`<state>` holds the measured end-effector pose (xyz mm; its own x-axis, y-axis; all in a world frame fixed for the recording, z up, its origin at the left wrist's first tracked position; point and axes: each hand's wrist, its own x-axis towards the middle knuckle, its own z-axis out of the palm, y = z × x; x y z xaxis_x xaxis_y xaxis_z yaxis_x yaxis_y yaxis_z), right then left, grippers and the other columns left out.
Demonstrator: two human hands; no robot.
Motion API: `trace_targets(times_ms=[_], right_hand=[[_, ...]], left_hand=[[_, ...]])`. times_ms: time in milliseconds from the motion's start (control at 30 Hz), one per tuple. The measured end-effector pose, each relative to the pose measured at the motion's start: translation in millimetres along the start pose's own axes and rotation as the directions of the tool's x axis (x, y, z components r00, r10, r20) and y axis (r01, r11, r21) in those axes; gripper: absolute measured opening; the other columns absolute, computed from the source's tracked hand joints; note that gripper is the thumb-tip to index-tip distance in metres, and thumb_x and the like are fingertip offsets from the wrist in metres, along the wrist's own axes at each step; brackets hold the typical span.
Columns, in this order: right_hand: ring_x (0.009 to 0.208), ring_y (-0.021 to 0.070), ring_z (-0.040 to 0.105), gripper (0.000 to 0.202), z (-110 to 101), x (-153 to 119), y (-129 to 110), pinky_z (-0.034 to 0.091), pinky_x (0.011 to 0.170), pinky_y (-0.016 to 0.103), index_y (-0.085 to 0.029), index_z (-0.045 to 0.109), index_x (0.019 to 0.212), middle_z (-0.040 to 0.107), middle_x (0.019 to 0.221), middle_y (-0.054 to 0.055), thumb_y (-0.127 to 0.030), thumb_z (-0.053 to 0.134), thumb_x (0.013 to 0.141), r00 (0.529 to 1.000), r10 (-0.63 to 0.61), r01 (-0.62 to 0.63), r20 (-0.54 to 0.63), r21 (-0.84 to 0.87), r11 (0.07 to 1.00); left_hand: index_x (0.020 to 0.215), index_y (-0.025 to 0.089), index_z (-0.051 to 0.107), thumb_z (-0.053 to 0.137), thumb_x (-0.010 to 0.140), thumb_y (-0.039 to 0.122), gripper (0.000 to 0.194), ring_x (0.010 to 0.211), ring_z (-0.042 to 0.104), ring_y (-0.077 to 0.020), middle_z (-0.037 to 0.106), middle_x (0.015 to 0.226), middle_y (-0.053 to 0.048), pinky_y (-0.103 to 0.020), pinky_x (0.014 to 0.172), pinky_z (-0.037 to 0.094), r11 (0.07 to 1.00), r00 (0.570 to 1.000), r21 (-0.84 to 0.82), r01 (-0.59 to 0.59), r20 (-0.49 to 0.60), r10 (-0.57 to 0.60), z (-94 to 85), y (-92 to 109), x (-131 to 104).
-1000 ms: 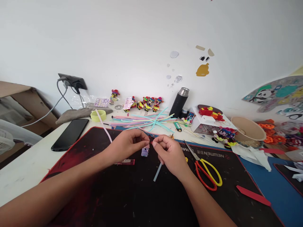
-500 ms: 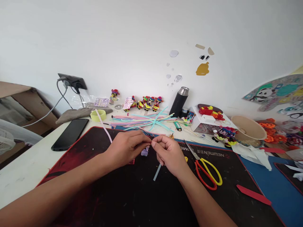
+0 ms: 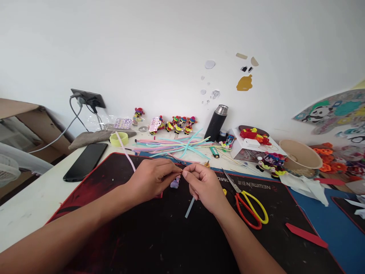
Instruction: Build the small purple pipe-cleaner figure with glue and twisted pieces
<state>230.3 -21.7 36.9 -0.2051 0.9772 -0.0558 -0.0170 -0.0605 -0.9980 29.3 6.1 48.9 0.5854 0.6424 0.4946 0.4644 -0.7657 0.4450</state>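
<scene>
My left hand [image 3: 155, 177] is closed in a pinch, its fingertips almost meeting those of my right hand [image 3: 202, 184] above the black mat [image 3: 159, 239]. Whatever lies between the fingertips is too small and covered to make out. My right hand is pinched too, with the other fingers curled. A pale blue strip [image 3: 189, 208] shows below it; I cannot tell if it is held or lies on the mat. Just behind the fingertips is a small purple piece [image 3: 175, 183], partly hidden. A pale pink pipe cleaner [image 3: 125, 151] slants down behind my left hand.
Scissors [image 3: 249, 205] with red and yellow handles lie on the mat at right, near a red strip [image 3: 306, 235]. Behind are loose coloured pipe cleaners [image 3: 173, 146], a black flask [image 3: 214, 125] and several small figures [image 3: 179, 125]. A phone [image 3: 85, 162] rests at left.
The view has shifted very slightly. Both hands keep the same pinch at the same place.
</scene>
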Motion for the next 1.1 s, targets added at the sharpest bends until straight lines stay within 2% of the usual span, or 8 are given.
trace_targets(times_ms=[200,400,733,1100], right_hand=[[0.032,0.0050,0.035,0.028,0.0,0.0,0.3,0.021,0.035,0.019,-0.018,0.063,0.084,0.043,0.048,-0.012,-0.044,0.070,0.088,1.000,0.011,-0.011,0.000,-0.002,1.000],[0.032,0.0049,0.036,0.028,0.0,1.0,2.6,0.022,0.034,0.019,-0.018,0.063,0.084,0.043,0.048,-0.012,-0.045,0.071,0.087,1.000,0.017,-0.017,-0.009,0.005,1.000],[0.031,0.0047,0.035,0.030,1.2,0.4,3.1,0.022,0.034,0.018,-0.018,0.062,0.084,0.042,0.048,-0.012,-0.046,0.072,0.086,1.000,0.024,-0.024,-0.008,0.016,1.000],[0.031,0.0048,0.035,0.029,1.4,2.4,7.1,0.022,0.033,0.018,-0.018,0.062,0.086,0.043,0.048,-0.012,-0.046,0.072,0.087,1.000,0.021,-0.021,-0.008,0.026,0.999]], left_hand=[[0.103,0.019,0.078,0.057,0.102,0.024,0.021,0.080,0.074,-0.0195,0.081,0.091,-0.008,-0.027,0.070,0.052,0.997,0.998,0.051,-0.055,-0.010,0.056,1.8,-2.2,-1.5],[0.102,0.016,0.074,0.060,0.101,0.017,0.014,0.075,0.072,-0.0169,0.079,0.088,-0.006,-0.025,0.066,0.051,0.983,0.983,0.084,-0.164,-0.071,0.171,5.0,-5.7,-3.2],[0.104,0.015,0.073,0.059,0.102,0.017,0.014,0.078,0.074,-0.0174,0.079,0.089,-0.005,-0.026,0.069,0.054,0.973,0.978,0.142,-0.183,-0.078,0.195,6.8,-6.9,-4.2],[0.101,0.015,0.073,0.061,0.099,0.015,0.012,0.074,0.072,-0.0164,0.077,0.085,-0.004,-0.025,0.065,0.051,0.982,0.986,0.119,-0.145,-0.061,0.153,7.9,-5.5,-4.9]])
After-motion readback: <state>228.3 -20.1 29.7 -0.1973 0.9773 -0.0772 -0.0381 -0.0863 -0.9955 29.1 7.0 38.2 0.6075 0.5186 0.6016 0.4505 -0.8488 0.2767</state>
